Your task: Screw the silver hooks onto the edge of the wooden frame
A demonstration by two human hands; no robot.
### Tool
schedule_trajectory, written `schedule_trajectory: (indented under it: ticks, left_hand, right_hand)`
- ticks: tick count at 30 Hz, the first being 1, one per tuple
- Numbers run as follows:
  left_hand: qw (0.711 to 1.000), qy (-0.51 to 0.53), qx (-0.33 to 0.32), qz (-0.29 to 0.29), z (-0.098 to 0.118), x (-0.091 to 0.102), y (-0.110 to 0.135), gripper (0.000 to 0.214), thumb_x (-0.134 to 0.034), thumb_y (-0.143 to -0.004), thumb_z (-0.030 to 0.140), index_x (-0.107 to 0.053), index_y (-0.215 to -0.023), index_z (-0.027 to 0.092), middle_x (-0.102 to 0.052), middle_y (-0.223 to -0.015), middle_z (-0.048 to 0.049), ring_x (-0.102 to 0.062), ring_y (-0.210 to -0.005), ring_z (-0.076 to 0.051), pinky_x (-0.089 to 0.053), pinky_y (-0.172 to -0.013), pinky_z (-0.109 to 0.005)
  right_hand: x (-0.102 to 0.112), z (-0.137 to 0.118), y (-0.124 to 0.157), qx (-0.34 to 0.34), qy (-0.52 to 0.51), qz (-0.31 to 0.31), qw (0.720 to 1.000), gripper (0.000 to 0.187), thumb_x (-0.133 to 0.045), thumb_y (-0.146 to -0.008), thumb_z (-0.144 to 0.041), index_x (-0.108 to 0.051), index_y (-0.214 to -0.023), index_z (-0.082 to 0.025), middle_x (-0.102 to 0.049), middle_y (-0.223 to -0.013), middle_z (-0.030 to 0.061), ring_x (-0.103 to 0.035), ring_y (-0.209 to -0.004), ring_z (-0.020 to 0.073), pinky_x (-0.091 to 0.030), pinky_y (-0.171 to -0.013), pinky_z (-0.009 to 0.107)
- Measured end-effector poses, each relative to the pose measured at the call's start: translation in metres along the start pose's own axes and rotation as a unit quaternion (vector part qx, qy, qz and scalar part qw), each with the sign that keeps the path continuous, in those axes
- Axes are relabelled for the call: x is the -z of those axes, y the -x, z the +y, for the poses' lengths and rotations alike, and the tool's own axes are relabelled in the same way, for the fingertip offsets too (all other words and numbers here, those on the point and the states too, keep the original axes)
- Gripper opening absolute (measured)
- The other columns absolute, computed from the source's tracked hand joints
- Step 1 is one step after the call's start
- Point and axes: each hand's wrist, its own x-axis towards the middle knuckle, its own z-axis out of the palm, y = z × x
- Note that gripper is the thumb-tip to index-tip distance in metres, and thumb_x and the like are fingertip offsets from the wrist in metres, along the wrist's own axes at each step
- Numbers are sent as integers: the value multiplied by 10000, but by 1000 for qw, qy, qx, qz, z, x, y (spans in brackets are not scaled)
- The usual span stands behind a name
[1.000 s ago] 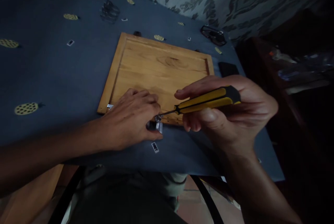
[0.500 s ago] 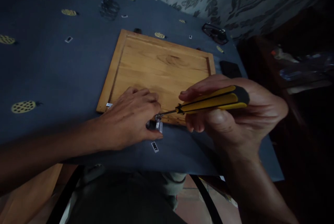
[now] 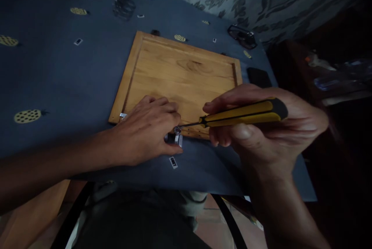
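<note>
A framed wooden panel (image 3: 174,72) lies on the blue cloth. My left hand (image 3: 148,133) rests over its near edge, the fingers curled on the wood and the thumb against a small shiny metal fitting (image 3: 178,139); the fingers partly cover it, and its exact kind is unclear. My right hand (image 3: 267,136) is closed around the yellow-and-black handle of a screwdriver (image 3: 241,114). The screwdriver's thin shaft points left, its tip at the top of the fitting beside my left fingers. A second bit of metal (image 3: 123,115) shows at the panel's near left corner.
Dark-framed glasses (image 3: 241,36) and a flat black object (image 3: 258,77) lie beyond the panel on the right. A dark, clawlike item (image 3: 124,6) sits at the back left. The table's front edge runs just above my lap. Patterned fabric hangs behind.
My right hand and the screwdriver handle have shifted slightly right and turned a little. The tip stays at the fitting, and my left hand keeps its hold. The whole view has drifted slightly.
</note>
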Motion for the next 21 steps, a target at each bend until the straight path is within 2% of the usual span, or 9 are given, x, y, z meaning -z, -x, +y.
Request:
schedule_trajectory:
  ticks: [4,6,9,12,15,21]
  left_hand:
    - [1000,7,-1,-2,2,2,1,281,-882,-876,419,-735,-926,185,-738,-1134,-60,-658,-1160,-303,-453,-1015,-468]
    - [1000,5,-4,-1,2,3,2,274,-870,-893,417,-739,-948,182,-736,-1153,-63,-656,-1165,-300,-450,-1024,-468]
    - [1000,0,-9,2,0,1,2,297,-891,-868,430,-733,-931,186,-727,-1127,-60,-656,-1155,-310,-461,-1018,-477]
    - [1000,-7,-12,15,-1,-1,2,306,-891,-863,445,-723,-907,193,-716,-1077,-55,-654,-1117,-304,-477,-1007,-470]
    - [1000,-15,-11,12,-1,-1,2,333,-890,-864,482,-725,-915,197,-713,-1094,-58,-648,-1126,-304,-479,-1017,-469]
    - [1000,-14,-15,7,-2,0,1,309,-871,-882,466,-741,-927,190,-711,-1069,-56,-649,-1120,-303,-474,-999,-462]
  right_hand:
    - [2,1,-2,76,38,22,996,250,-875,-854,-261,-859,-1084,-358,-821,-1025,-4,-749,-828,230,-696,-781,400]
    - [0,0,-1,74,50,40,995,231,-878,-856,-267,-858,-1071,-349,-820,-1008,-12,-713,-714,202,-670,-678,389]
    - [-8,-5,2,52,60,77,994,164,-857,-888,-294,-855,-1049,-325,-814,-991,-16,-636,-574,147,-560,-485,352]
    - [-19,-11,3,30,45,132,990,91,-858,-906,-360,-855,-978,-304,-797,-928,-9,-621,-548,125,-505,-442,337]
    - [-24,-14,3,24,37,175,984,146,-889,-876,-419,-845,-914,-286,-782,-888,3,-602,-522,128,-471,-426,350]
    - [-15,-11,5,-5,24,111,994,134,-871,-890,-390,-834,-1002,-327,-804,-954,-9,-640,-554,140,-520,-451,337]
